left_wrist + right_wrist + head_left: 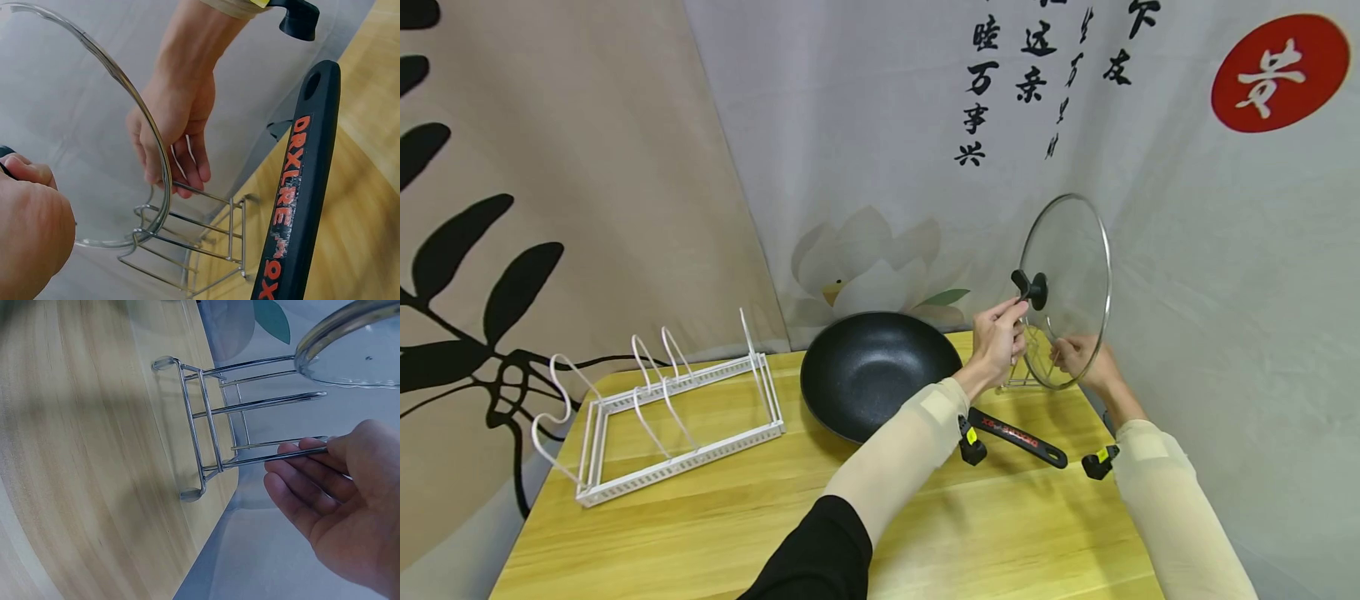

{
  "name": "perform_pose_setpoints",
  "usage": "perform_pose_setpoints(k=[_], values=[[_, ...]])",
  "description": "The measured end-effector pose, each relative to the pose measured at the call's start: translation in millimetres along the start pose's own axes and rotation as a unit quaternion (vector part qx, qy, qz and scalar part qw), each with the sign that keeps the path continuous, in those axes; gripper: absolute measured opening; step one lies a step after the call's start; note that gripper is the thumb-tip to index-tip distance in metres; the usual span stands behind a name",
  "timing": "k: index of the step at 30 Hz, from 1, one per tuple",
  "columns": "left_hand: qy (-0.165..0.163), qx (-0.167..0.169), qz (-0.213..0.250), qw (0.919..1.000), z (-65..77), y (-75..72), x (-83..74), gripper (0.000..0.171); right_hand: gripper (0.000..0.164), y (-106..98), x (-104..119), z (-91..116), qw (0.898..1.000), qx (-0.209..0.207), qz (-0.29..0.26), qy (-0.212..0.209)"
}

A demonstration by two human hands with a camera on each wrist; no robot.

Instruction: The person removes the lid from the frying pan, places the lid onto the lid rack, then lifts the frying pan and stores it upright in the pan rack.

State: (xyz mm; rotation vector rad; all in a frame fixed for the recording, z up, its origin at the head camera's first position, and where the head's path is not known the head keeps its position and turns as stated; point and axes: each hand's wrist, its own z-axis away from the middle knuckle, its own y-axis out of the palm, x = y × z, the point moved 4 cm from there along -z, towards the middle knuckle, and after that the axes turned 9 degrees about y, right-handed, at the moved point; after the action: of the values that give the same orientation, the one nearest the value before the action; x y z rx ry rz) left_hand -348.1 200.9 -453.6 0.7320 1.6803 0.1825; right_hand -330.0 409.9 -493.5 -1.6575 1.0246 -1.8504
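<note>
The left hand (997, 342) grips the black knob (1037, 290) of a clear glass pot lid (1075, 250) with a metal rim. The lid stands on edge, its lower rim at the small silver wire rack (212, 419) at the table's far right. From the right, the right hand (362, 506) pinches an upright wire of that rack, thumb on one side and fingertips on the other. In the head view, the right hand is partly seen through the lid's glass.
A black wok (880, 375) sits in the middle of the wooden table (1000, 533), its lettered handle (1018, 437) pointing right, below the hands. A white rack with upright loops (685, 458) stands at the left. Printed curtains (887, 125) hang behind.
</note>
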Motion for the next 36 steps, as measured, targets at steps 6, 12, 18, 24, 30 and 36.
perform_pose_setpoints(k=[6,12,18,24,30,36], values=[[0.003,-0.009,0.001,1.0,-1.1,-3.2,3.9,0.053,0.048,1,0,2,1.0,0.004,-0.004,0.01],[-0.006,-0.016,-0.004,0.9998,-2.3,-3.5,9.6,0.052,0.049,0,-2,3,1.0,0.009,-0.012,0.014],[-0.013,-0.028,-0.013,0.9994,-3.8,-3.6,14.8,0.049,0.053,0,-3,3,1.0,0.004,-0.012,0.024],[-0.012,-0.032,-0.021,0.9992,-4.2,-5.2,20.8,0.05,0.054,1,-1,3,1.0,0.008,-0.005,0.021],[-0.016,-0.04,-0.025,0.9988,-3.6,-6.5,27.6,0.043,0.056,2,0,5,1.0,0.014,0.0,0.017],[-0.016,-0.045,-0.035,0.9982,-2.8,-7.7,32.1,0.032,0.052,2,-1,4,1.0,0.014,-0.006,0.017]])
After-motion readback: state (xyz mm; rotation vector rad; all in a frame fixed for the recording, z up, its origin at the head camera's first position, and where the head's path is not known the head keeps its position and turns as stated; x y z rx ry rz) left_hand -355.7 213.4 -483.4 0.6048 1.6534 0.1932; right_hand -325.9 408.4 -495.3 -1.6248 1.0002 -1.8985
